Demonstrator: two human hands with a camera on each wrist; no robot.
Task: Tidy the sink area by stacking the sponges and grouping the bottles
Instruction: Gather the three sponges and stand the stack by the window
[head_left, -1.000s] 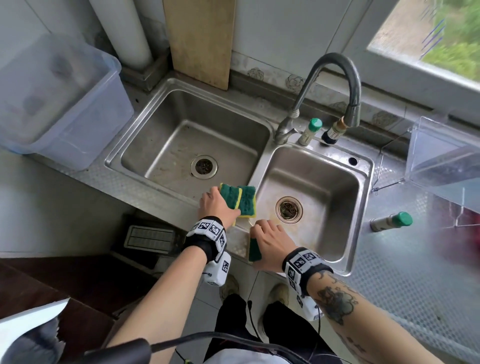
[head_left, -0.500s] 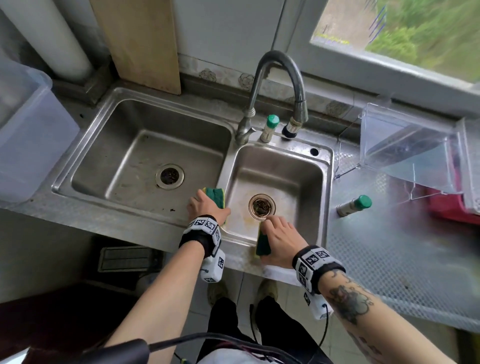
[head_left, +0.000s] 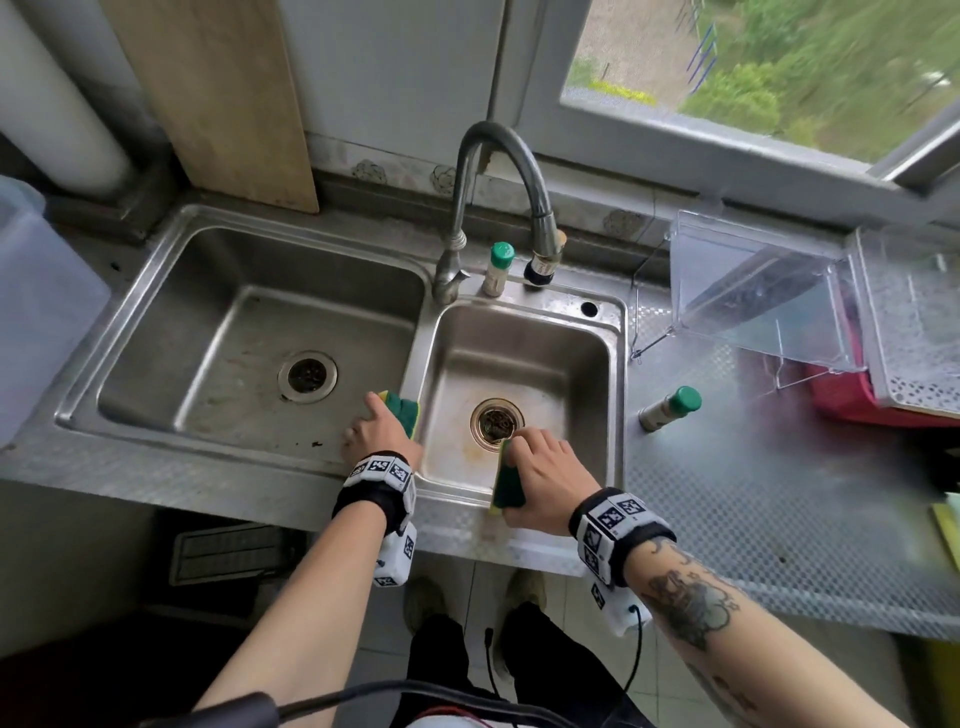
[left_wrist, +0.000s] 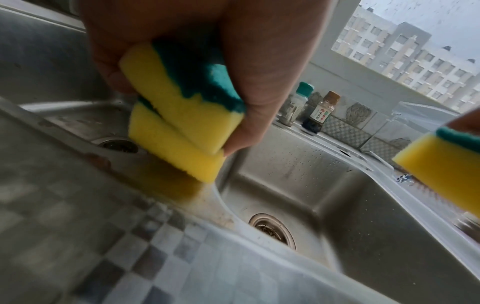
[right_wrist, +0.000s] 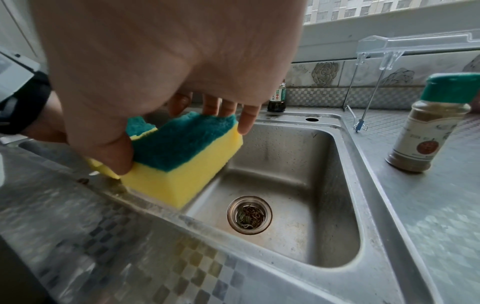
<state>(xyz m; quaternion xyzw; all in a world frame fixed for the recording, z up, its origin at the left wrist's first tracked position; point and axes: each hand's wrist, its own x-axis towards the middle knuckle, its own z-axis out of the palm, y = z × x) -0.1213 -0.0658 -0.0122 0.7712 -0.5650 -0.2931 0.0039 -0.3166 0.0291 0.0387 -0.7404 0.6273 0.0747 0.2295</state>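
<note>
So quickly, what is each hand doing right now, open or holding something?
Left hand: closed, gripping two stacked sponges on the sink divider.
Right hand: closed, holding one yellow-green sponge at the front rim.

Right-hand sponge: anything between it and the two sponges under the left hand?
Nothing visible. The sponge in the right hand and the stacked sponges the left hand grips are separated only by open basin corner.

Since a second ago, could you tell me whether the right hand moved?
Yes: the right hand has shifted rightward, from left of the right basin's drain to directly before it.
</note>
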